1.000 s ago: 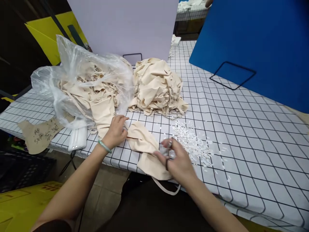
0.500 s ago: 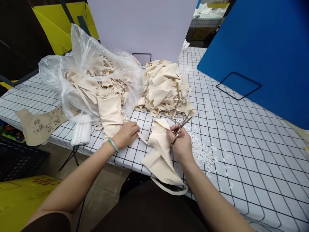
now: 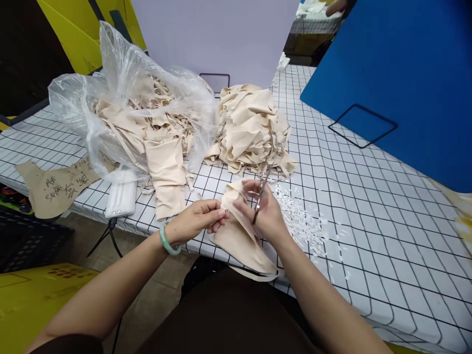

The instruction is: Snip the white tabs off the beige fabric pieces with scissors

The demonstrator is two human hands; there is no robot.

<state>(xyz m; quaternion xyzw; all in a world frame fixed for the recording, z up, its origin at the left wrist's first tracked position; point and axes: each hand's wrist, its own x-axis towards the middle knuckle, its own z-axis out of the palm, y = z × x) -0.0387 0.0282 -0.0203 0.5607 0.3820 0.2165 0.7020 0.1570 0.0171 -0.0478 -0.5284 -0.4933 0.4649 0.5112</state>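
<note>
At the far left a yellow box (image 3: 44,300) and a black crate (image 3: 33,241) stand below the worktop (image 3: 328,167), which wears a white cloth checked in black. On its left lie a brown pattern piece (image 3: 55,191) with handwriting, then a clear plastic bag (image 3: 73,93) of beige fabric. A pale lilac panel (image 3: 221,34) rises behind a beige heap (image 3: 250,128) at centre. The left hand (image 3: 201,216) is narrow, thumb and fingers pinching the left edge of a beige piece (image 3: 239,241) that droops over the near edge. The right hand (image 3: 263,211), rather loosely curled, holds scissors (image 3: 261,194) against it. White snippets (image 3: 302,226) scatter just right; a blue panel (image 3: 405,73) fills the far right. Half a second ago the left hand was farther left, drawing out a strap; now the hands are near each other, and the scissors point more directly away from the person.
</note>
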